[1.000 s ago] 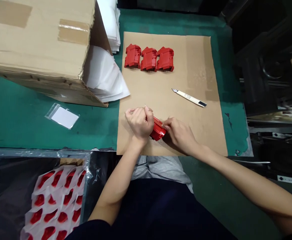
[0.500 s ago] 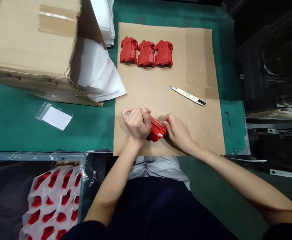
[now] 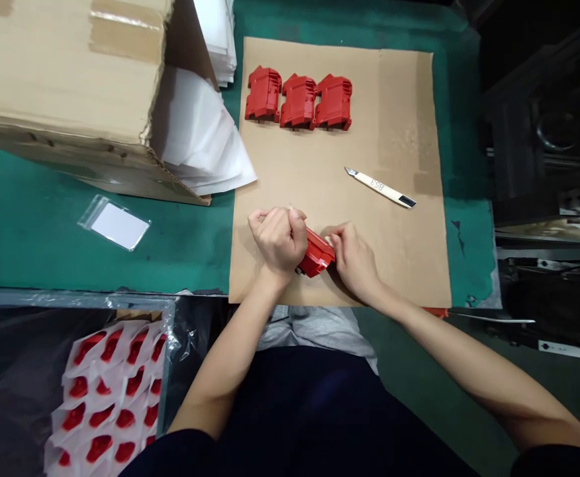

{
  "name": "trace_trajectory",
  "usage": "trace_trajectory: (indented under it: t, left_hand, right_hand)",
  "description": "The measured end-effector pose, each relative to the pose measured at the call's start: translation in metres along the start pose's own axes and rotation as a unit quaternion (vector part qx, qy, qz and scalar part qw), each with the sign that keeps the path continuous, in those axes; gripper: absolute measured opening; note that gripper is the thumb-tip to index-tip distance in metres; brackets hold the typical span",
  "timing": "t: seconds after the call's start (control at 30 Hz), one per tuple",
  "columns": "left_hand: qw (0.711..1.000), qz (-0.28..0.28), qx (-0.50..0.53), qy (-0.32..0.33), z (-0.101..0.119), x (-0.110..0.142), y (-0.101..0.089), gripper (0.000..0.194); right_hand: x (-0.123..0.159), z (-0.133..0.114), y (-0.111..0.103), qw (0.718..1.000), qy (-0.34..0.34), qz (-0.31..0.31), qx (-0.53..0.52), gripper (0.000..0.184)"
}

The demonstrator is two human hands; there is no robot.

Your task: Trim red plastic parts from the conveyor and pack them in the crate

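Note:
A red plastic part [image 3: 316, 252] rests on a brown cardboard sheet [image 3: 399, 132] near its front edge. My left hand [image 3: 279, 240] is closed in a fist against the part's left side, with a thin pale sliver sticking out above the fingers. My right hand [image 3: 353, 260] grips the part from the right, fingers curled on it. Three matching red parts [image 3: 298, 99] stand in a row at the far end of the sheet.
A white craft knife [image 3: 380, 188] lies on the sheet to the right. A large cardboard box [image 3: 66, 86] with white sheets [image 3: 200, 139] spilling out sits at left. A small clear bag [image 3: 114, 224] lies on the green mat. Wrapped red parts [image 3: 106, 391] fill a bin at lower left.
Both hands stay on the red part and shift only slightly. The view has drifted a little; the part sits in nearly the same place on the sheet.

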State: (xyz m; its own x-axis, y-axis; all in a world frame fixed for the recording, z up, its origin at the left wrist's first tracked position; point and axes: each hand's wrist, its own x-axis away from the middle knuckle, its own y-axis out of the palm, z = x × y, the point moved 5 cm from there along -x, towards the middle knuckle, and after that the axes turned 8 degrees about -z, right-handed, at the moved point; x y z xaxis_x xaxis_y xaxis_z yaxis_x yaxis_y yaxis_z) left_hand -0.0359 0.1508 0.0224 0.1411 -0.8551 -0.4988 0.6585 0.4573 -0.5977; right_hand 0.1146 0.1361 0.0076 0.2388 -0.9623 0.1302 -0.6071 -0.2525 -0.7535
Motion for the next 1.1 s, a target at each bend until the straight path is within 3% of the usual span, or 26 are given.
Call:
trace_trajectory:
  t: [0.1,0.23,0.37,0.5,0.63,0.77,0.87,0.97,1.1]
  left_hand:
    - [1.000,-0.001,-0.010,-0.007,-0.001,0.000,0.000,0.043]
    - [1.000,0.001,-0.008,-0.002,-0.001,-0.001,0.000,0.043]
    - [1.000,0.005,-0.008,0.003,-0.001,-0.001,0.000,0.043]
    - [1.000,0.003,0.001,0.000,-0.002,-0.001,-0.001,0.043]
    - [1.000,-0.008,-0.011,-0.004,-0.002,-0.002,-0.001,0.043]
    - [1.000,-0.006,-0.008,-0.007,-0.003,-0.001,-0.001,0.043]
    - [1.000,-0.010,-0.002,-0.005,-0.004,-0.001,-0.001,0.042]
    - [0.999,-0.047,0.004,0.022,-0.003,-0.004,-0.002,0.040]
    - [0.986,-0.152,0.000,0.062,-0.004,-0.003,-0.010,0.029]
  right_hand:
    - [-0.001,-0.003,0.003,0.999,-0.020,-0.028,0.005,0.019]
    - [-0.001,0.000,0.000,1.000,0.003,0.003,-0.009,0.020]
    - [-0.002,-0.002,0.004,0.999,-0.012,-0.039,-0.002,0.018]
    - [-0.003,-0.001,0.002,1.000,0.006,-0.004,-0.011,0.020]
    - [-0.003,-0.002,0.004,0.999,0.009,-0.038,0.006,0.018]
    - [0.004,-0.002,0.002,1.000,-0.006,0.008,-0.017,0.021]
    - [-0.002,0.004,0.011,1.000,0.018,-0.006,0.005,0.023]
    - [-0.011,0.005,0.014,0.999,-0.005,-0.031,0.013,0.022]
    - [-0.005,0.000,-0.003,0.996,-0.072,-0.055,-0.015,0.023]
